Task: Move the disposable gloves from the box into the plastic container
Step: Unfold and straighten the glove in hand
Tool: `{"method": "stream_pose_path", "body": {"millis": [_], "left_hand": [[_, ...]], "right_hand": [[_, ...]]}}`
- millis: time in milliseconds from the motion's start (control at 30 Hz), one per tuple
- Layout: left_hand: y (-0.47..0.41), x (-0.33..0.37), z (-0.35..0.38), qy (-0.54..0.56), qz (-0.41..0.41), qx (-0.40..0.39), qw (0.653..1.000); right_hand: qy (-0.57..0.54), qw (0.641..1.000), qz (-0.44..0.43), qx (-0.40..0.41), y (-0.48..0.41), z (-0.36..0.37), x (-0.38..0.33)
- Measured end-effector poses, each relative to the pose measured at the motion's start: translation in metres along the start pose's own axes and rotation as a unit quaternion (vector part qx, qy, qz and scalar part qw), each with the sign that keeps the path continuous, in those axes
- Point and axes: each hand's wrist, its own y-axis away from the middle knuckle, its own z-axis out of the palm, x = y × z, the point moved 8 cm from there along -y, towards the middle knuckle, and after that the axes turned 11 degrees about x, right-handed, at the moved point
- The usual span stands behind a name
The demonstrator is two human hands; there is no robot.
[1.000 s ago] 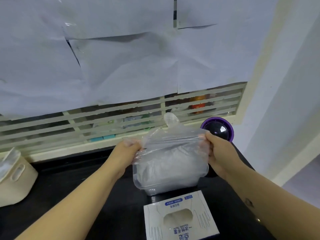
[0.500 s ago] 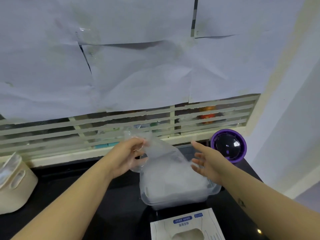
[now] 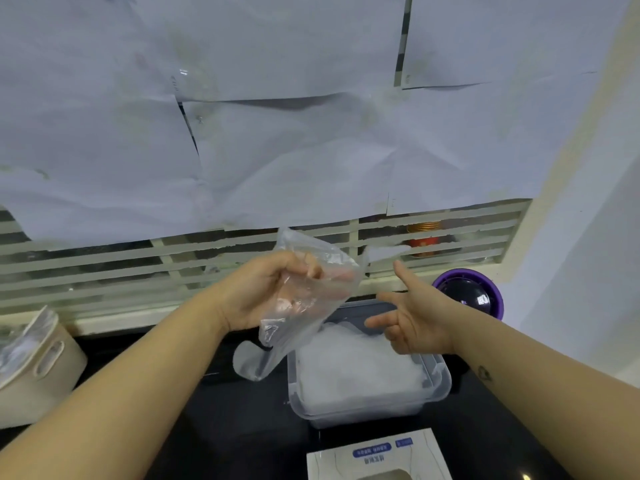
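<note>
Far left, a basket (image 3: 59, 372) stands on the black worktop (image 3: 225, 431). Your left hand (image 3: 263, 292) is raised above the worktop, left of the container. Its grip is clamped on one clear glove (image 3: 308, 306), with the fingers curled round the crumpled upper part. The glove's lower end hangs free just beside the container's left wall. The container (image 3: 363, 414) stands at centre and holds a glove pile (image 3: 356, 368). The box (image 3: 377, 459) lies just near of the container, cut off by the picture edge. Your right hand (image 3: 415, 320) hovers above the container's far right corner. Its grip is apart, with the fingers spread, and holds nothing. A purple-rimmed round object (image 3: 467, 296) stands far right.
</note>
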Motion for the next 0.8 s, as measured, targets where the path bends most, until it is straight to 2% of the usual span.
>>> {"method": "stream_pose_path", "body": {"millis": [100, 200, 300, 400, 500, 567, 667, 733, 800], "left_hand": [[-0.001, 0.006, 0.011, -0.058, 0.003, -0.026, 0.998], [0.006, 0.011, 0.014, -0.106, -0.008, -0.056, 0.993], [0.023, 0.010, 0.013, -0.154, -0.032, -0.105, 0.982], [0.033, 0.005, 0.013, -0.211, -0.034, -0.136, 0.967], [0.038, -0.006, 0.010, -0.230, -0.063, -0.150, 0.960], [0.038, -0.009, 0.010, -0.268, -0.053, -0.171, 0.947], [0.038, -0.009, 0.009, -0.298, -0.049, -0.161, 0.940], [0.041, -0.010, 0.006, -0.337, -0.060, -0.163, 0.925], [0.039, -0.013, -0.005, -0.431, -0.043, -0.149, 0.889]], "right_hand": [[0.012, 0.999, 0.033, -0.026, -0.010, 0.006, 0.013], [-0.024, 0.991, 0.049, -0.124, -0.008, 0.024, 0.017], [0.026, 0.985, 0.027, -0.171, 0.002, 0.038, 0.010], [0.111, 0.983, -0.010, -0.145, 0.005, 0.042, 0.001], [0.143, 0.973, 0.004, -0.181, 0.011, 0.056, 0.004], [0.202, 0.959, -0.004, -0.200, 0.014, 0.064, 0.009], [0.292, 0.928, -0.086, -0.216, 0.016, 0.076, 0.007], [0.295, 0.926, -0.139, -0.189, 0.015, 0.076, -0.006], [0.278, 0.936, -0.174, -0.130, 0.015, 0.064, -0.025]]}}
